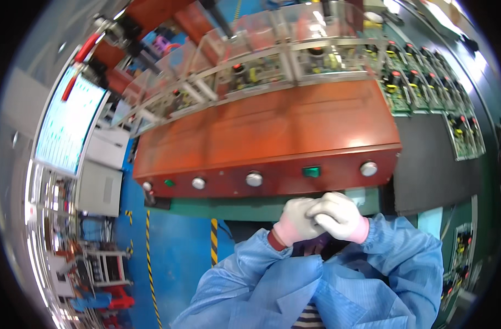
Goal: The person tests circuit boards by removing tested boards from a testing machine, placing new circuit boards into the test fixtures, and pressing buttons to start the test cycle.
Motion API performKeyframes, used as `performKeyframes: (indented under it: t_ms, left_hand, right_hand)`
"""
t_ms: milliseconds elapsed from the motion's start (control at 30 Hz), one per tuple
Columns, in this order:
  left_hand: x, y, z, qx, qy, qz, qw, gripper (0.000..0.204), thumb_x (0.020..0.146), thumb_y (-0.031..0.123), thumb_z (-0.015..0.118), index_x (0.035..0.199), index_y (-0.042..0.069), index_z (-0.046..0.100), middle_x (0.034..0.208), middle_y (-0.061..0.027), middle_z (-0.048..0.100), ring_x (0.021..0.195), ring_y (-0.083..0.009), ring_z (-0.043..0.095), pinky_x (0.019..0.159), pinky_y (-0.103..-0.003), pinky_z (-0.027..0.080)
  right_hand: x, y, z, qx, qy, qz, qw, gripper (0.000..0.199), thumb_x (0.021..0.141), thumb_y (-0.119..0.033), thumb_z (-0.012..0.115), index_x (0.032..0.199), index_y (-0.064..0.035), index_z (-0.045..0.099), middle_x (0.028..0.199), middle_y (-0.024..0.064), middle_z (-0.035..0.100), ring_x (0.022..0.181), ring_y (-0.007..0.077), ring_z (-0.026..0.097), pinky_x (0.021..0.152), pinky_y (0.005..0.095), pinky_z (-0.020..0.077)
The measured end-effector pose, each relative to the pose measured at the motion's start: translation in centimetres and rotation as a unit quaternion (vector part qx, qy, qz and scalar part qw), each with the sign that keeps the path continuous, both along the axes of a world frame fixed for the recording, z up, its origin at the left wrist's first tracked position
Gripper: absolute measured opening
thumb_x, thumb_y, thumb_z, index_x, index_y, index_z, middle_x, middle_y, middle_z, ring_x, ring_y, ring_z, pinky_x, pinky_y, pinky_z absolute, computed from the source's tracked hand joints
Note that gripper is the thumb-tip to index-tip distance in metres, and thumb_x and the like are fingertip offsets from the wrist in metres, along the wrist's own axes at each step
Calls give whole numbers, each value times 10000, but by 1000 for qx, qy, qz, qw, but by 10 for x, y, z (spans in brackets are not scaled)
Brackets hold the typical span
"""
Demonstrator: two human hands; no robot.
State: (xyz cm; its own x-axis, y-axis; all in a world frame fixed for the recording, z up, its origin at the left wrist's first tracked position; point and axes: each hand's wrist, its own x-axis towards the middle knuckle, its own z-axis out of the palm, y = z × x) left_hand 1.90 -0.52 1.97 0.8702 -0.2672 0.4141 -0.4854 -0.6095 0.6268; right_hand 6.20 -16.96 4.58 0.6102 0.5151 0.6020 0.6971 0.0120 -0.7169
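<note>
gloved hands (322, 217) clasped | red machine top (272, 129) | blue floor (174, 247)

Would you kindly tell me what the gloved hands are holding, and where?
Nothing visible: the left hand and right hand are clasped together below the red machine.

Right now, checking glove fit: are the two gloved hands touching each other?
Touching. The head view shows the right hand wrapped over the left hand, no gap between.

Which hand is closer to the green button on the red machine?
The right hand. It sits just below the green button, a bit to its right. The left hand is clasped against it, lower and slightly to the button's left.
</note>
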Motion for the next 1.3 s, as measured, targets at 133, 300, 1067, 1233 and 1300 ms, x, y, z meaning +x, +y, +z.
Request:
performKeyframes:
  t_ms: [133,300,1067,1233,1300]
  left_hand:
    - [2,0,0,5,-15,11,1000,162,739,257,732,805,122,669,765,-66,702,643,-307,646,566,-378,482]
    - [1,0,-2,0,-12,8,1000,165,728,245,739,820,120,684,761,-65,699,629,-297,637,554,-368,476]
    - [1,4,-5,10,-16,12,1000,164,696,196,768,821,113,701,775,-65,709,599,-279,624,550,-351,482]
    - [2,4,-4,17,-20,10,1000,168,695,197,771,825,115,703,778,-66,711,599,-279,624,553,-350,485]
    - [3,5,-4,20,-20,10,1000,168,696,197,772,826,115,703,779,-66,711,600,-279,625,554,-350,485]
  right_hand:
    - [3,-2,2,-10,-7,4,1000,115,884,-100,662,965,-63,735,897,81,667,770,271,609,727,339,507]
    - [0,-1,-3,-1,-6,-11,1000,111,902,-135,663,970,-78,731,892,85,650,771,276,601,728,349,502]
    - [2,-1,-8,-6,-36,-8,999,113,935,-159,645,992,-91,714,896,83,635,759,274,588,716,341,494]
    - [3,0,-12,-1,-50,-12,999,103,931,-150,648,986,-94,715,884,82,635,749,270,586,710,339,493]
    - [3,0,-12,-1,-54,-14,998,103,933,-151,647,984,-94,715,884,83,634,749,270,585,710,339,493]
